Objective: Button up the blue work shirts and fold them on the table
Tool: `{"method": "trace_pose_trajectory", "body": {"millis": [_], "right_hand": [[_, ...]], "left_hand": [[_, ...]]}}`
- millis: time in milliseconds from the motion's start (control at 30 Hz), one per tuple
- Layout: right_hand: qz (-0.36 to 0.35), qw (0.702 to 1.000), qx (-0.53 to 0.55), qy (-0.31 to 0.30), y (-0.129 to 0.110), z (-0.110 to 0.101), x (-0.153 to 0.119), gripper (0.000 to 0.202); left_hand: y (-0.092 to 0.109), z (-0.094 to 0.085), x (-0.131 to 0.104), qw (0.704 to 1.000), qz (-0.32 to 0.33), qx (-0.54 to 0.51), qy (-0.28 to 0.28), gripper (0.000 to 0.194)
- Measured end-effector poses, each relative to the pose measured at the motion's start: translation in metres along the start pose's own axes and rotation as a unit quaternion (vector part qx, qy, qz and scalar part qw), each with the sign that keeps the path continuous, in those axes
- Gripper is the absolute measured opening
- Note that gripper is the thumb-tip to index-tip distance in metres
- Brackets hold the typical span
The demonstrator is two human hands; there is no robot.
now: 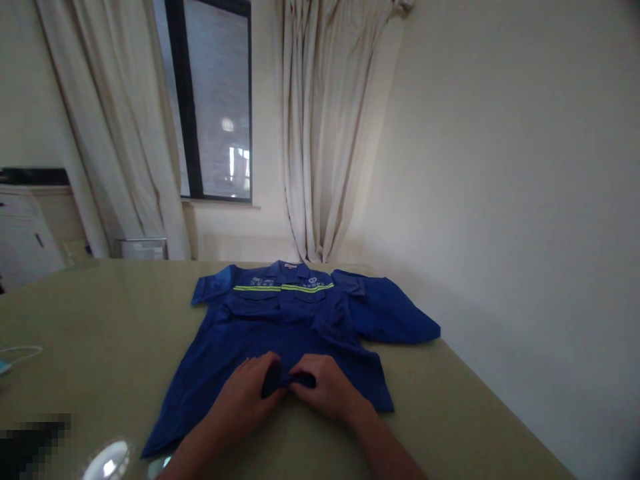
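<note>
A blue short-sleeved work shirt (280,327) lies spread on the table, its collar at the far side and its hem toward me. Yellow-green stripes and pale lettering cross its chest above two flap pockets. At the middle of the hem, my left hand (253,383) pinches the fabric between thumb and fingers. Close beside it, my right hand (325,387) grips the same edge, with a bit of cloth bunched between the two. Both fingertips partly hide the hem there.
Another blue folded garment (390,310) lies by the shirt's right sleeve, near the wall. A mask with a white loop (23,350) is at the left edge of the table (100,320). Something round and shiny (107,460) sits at the near left. Curtains (325,133) hang behind.
</note>
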State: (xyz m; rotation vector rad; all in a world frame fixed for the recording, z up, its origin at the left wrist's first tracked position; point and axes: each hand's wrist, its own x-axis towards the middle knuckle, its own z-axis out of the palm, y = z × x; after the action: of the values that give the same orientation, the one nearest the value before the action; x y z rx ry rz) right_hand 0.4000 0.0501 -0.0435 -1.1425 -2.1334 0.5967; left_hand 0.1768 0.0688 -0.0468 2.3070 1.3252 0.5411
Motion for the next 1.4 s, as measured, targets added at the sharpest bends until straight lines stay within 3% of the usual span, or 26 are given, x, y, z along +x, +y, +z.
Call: {"method": "trace_pose_trajectory", "body": {"millis": [133,233,333,400,533,667,833,1033,1233,1400], "right_hand": [[0.073,0.991,0.063,0.095,0.007,-0.002,0.003,0.021],[0.127,0.975,0.079,0.164,0.014,-0.002,0.007,0.029],[0.166,0.957,0.134,0.197,0.024,0.002,0.009,0.035],[0.182,0.947,0.175,0.199,0.029,0.005,0.009,0.039],[0.198,0.933,0.236,0.184,0.032,0.007,0.009,0.044],[0.214,0.912,0.318,0.148,0.026,0.005,0.010,0.048],[0.257,0.882,0.363,0.154,0.019,0.002,0.010,0.045],[0.219,0.897,0.368,0.109,0.006,-0.003,0.009,0.036],[0.167,0.943,0.278,0.072,-0.002,-0.002,0.007,0.019],[0.146,0.973,0.150,0.099,-0.012,-0.001,0.005,0.006]], "left_hand": [[-0.006,-0.013,0.002,0.999,-0.038,-0.011,-0.010,0.036],[-0.007,-0.016,0.003,0.999,-0.025,-0.037,-0.004,0.029],[-0.003,-0.013,0.003,0.999,0.003,-0.049,-0.023,0.029],[0.002,-0.010,0.002,0.997,0.029,-0.044,-0.059,0.018],[0.009,-0.007,0.000,0.991,0.053,-0.047,-0.116,0.020],[0.015,-0.007,-0.001,0.990,0.063,-0.055,-0.112,0.009],[0.022,-0.001,-0.003,0.992,0.084,-0.047,-0.083,0.011],[0.016,0.009,-0.001,0.991,0.056,-0.106,0.057,0.007],[0.006,0.015,0.004,0.983,0.045,-0.155,0.082,0.007],[0.001,0.017,0.004,0.983,0.058,-0.136,0.112,0.006]]}}
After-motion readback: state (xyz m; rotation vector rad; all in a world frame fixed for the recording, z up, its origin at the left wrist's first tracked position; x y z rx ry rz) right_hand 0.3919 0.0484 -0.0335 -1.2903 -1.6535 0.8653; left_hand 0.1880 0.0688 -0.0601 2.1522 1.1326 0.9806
